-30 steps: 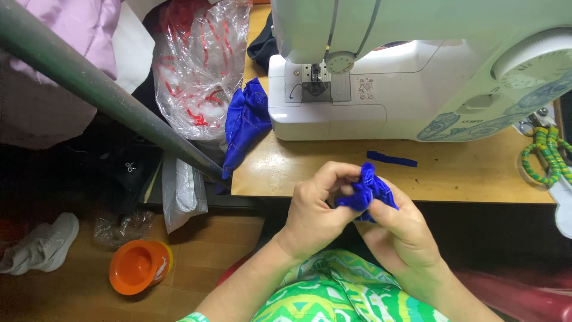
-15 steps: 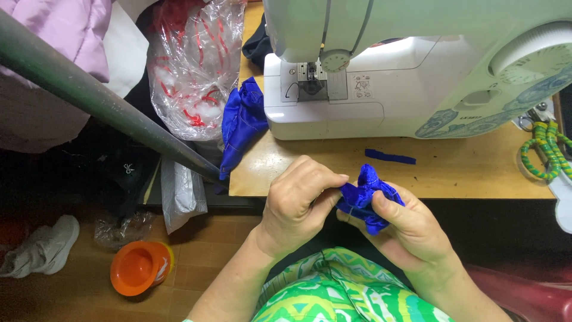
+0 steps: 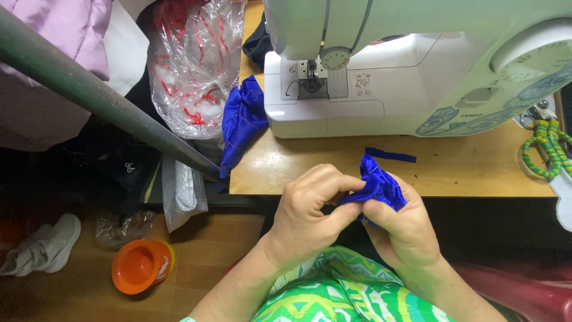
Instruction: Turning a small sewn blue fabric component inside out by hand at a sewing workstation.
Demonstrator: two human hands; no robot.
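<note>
Both of my hands pinch one small piece of shiny blue fabric [image 3: 377, 182] just in front of the wooden table's near edge [image 3: 476, 179]. My left hand [image 3: 310, 211] grips its left side with thumb and fingers. My right hand [image 3: 402, 229] holds it from below and the right. A white sewing machine [image 3: 381, 89] stands on the table behind them. A thin blue strip [image 3: 390, 156] lies on the table just beyond the fabric.
A larger blue cloth [image 3: 241, 122] hangs off the table's left end. A clear plastic bag [image 3: 196, 65] with red bits sits to its left. A grey-green pole [image 3: 101, 98] slants across. On the floor are an orange bowl [image 3: 140, 266] and a white shoe [image 3: 44, 244]. Green cord [image 3: 545, 149] lies at right.
My hands have stayed together on the blue fabric, working it between the fingers and shifting slightly to the right. Nothing else has moved.
</note>
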